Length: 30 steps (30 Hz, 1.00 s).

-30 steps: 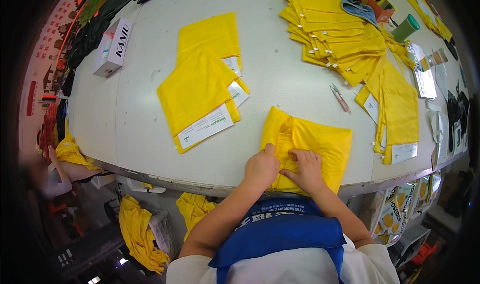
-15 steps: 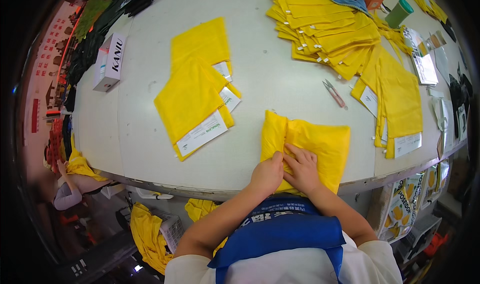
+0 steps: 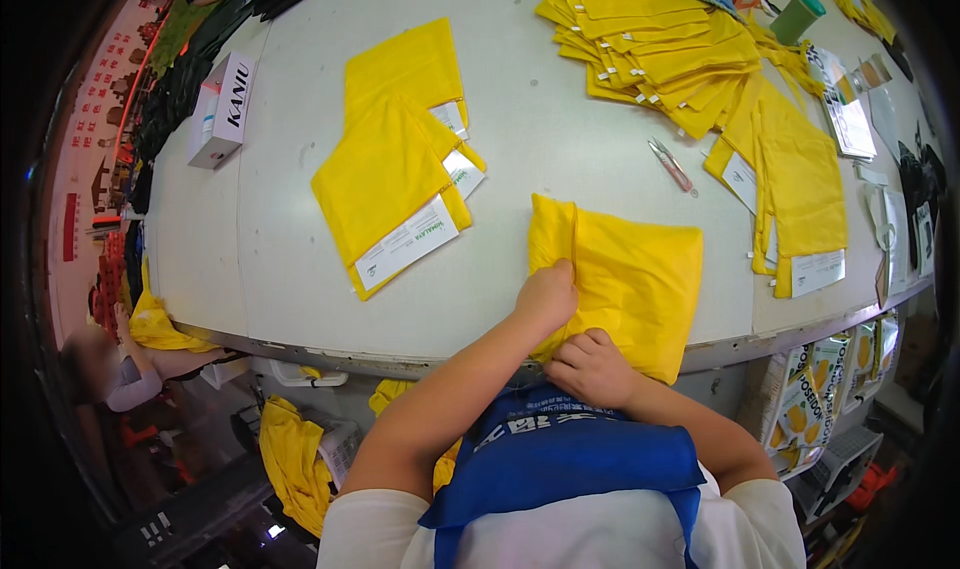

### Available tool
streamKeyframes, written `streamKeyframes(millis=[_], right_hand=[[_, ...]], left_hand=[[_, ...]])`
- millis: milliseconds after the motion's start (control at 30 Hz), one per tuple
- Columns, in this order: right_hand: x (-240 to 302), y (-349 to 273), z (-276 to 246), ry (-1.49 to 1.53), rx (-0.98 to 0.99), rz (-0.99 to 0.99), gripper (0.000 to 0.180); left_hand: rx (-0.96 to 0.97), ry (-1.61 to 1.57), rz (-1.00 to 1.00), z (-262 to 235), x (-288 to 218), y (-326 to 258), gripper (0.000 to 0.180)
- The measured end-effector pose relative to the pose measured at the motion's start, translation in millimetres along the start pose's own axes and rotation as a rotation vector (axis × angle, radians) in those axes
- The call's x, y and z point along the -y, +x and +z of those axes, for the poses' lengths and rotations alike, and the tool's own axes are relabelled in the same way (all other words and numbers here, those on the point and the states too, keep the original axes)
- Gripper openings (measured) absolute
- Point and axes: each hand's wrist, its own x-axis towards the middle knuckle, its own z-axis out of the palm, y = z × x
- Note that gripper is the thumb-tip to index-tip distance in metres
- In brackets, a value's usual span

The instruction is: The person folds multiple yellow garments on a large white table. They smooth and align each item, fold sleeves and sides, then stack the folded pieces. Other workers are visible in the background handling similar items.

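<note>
While carded yellow bags [image 3: 390,169] lie seemingly done, we judge one unfinished.
Yellow fabric bag [image 3: 640,279], near edge of surface [image 3: 300,249]: left hand [image 3: 547,297] pinching its seam [image 3: 575,229]; right hand [image 3: 600,371], fingers curled low, grip unclear.

A textile workshop: thread snips [image 3: 677,173] and stacked yellow fabric pieces [image 3: 660,59] lie beyond the grip; far left, a co-worker [image 3: 134,390] sits with yellow cloth [image 3: 155,329].

- Left hand [image 3: 550,294]: bare, fingers curled in, back upward; set forward of the right.
- Right hand [image 3: 592,371]: bare, fingers bent, nearer the torso.
- Left forearm [image 3: 450,374]: slanting forward and inward.
- Right forearm [image 3: 690,424]: angled inward, elbow bent.
</note>
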Motion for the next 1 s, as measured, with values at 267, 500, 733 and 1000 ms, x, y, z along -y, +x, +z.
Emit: streamKeyframes(millis=[267, 500, 733, 1000], right_hand=[[-5, -5, 13, -0.152, 0.016, -0.102, 0.009], [6, -4, 21, -0.278, -0.041, -0.043, 0.01], [6, -9, 23, -0.123, -0.035, -0.028, 0.015], [4, 21, -4, -0.11, -0.188, 0.195, 0.019]], left_hand=[[-0.012, -0.009, 0.016, -6, 1, -1, 0.01], [-0.025, -0.082, 0.032, -6, 7, -2, 0.01], [-0.014, -0.136, 0.047, -10, 9, -3, 0.011], [0.014, -0.306, 0.039, -23, 12, -17, 0.012]])
